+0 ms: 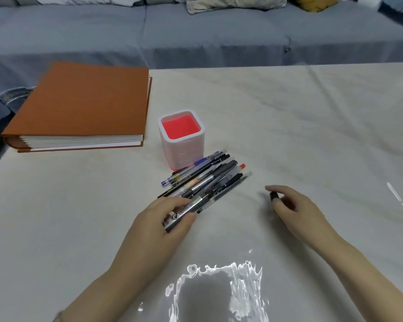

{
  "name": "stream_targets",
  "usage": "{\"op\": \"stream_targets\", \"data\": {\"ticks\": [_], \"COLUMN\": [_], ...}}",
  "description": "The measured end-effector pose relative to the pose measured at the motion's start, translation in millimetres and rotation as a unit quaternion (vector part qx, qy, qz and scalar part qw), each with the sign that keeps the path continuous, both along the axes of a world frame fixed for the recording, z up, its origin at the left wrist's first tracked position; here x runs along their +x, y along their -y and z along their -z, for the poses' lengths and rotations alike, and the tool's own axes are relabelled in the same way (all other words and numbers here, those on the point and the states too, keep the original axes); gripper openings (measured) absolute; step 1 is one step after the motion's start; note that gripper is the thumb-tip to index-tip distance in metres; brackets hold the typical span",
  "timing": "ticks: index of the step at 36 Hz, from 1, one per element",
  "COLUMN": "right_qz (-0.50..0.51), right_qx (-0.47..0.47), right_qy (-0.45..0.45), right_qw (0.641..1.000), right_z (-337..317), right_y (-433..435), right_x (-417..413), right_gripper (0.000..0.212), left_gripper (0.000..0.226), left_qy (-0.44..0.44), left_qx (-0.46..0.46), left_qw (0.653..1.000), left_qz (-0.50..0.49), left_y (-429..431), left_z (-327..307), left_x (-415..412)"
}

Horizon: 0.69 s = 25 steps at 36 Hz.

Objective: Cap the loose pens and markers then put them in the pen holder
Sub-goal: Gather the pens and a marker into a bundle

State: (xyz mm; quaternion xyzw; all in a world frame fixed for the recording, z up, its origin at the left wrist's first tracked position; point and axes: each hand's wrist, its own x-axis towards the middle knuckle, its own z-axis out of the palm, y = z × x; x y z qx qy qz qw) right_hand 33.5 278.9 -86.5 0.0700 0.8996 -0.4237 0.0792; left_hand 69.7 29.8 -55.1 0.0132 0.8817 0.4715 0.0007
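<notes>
Head view: left hand (163, 219) grips pens (205, 182); right hand (291, 205) pinches cap (274, 196).

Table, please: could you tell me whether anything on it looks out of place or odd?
The pens lie heaped beside the holder, not in it. A shiny rippled patch at the near edge looks like glare or a spill; I cannot tell which.
</notes>
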Motion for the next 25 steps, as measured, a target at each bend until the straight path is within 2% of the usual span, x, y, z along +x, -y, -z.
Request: {"op": "stream_targets", "data": {"ticks": [2,4,7,14,25], "right_qz": [0.016,0.028,0.044,0.089,0.057], "right_qx": [-0.149,-0.283,-0.403,-0.429,-0.376], "right_qy": [-0.004,-0.004,-0.022,-0.087,-0.085], "right_qw": [0.989,0.959,0.914,0.894,0.921], "right_z": [-12,-23,-33,-40,-39], "right_y": [11,22,38,63,79], "right_x": [3,9,16,20,24], "right_gripper": [0.019,0.019,0.020,0.028,0.031], "left_gripper": [0.024,0.025,0.026,0.027,0.027], "left_qy": [0.003,0.005,0.005,-0.006,-0.011], "left_qx": [0.019,0.033,0.036,0.030,0.030], "left_qw": [1.000,0.999,0.999,1.000,0.999], "left_qz": [-0.009,-0.014,-0.011,0.002,0.007], "left_y": [-1,0,1,0,0], "left_z": [-1,-1,0,-3,-10], "left_x": [2,4,4,7,10]}}
